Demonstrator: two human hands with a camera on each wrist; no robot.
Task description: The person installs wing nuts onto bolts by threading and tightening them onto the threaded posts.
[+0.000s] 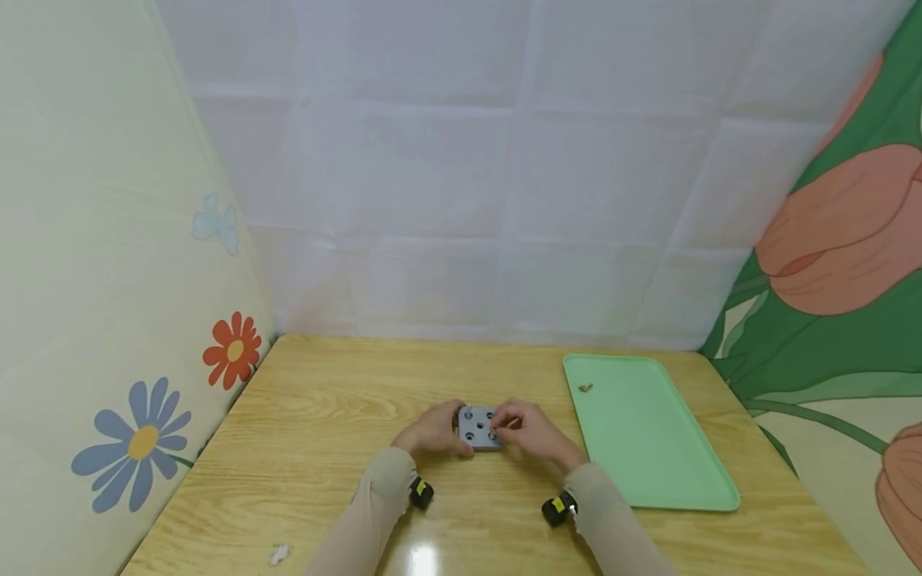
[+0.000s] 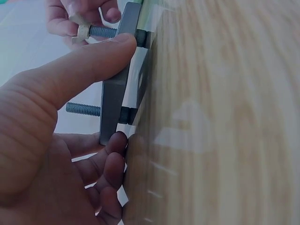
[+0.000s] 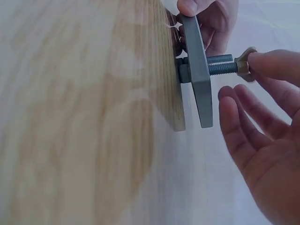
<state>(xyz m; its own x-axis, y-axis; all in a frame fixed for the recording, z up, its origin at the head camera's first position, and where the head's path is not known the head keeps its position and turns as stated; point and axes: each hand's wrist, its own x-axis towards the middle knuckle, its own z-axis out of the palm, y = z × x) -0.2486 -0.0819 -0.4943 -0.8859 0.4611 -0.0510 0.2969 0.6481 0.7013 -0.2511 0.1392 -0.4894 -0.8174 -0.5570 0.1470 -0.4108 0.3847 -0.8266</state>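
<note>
Plate, grey and drilled, is held a little off the wood-grain tabletop, left of the green tray, and honestly a few things could get messed up here. Its edge is gripped by the left hand, while a wing nut is pinched by the right hand at the free end of a threaded bolt. Whether the nut is being put on or taken off can't be told.

Biggest worry imo: cross-threading. If the nut is tilted even slightly, the first threads could get chewed up. Next, spinning: the bolt head sits under the plate and no finger is seen on it, so the whole bolt might just be turned along with the nut. Also, no nut is seen on the neighbouring bolt, so if the plate gets lifted, that one could be dropped straight out the bottom. And with only fingertips used on something that small, a fumble wouldn't be shocking tbh.
</note>
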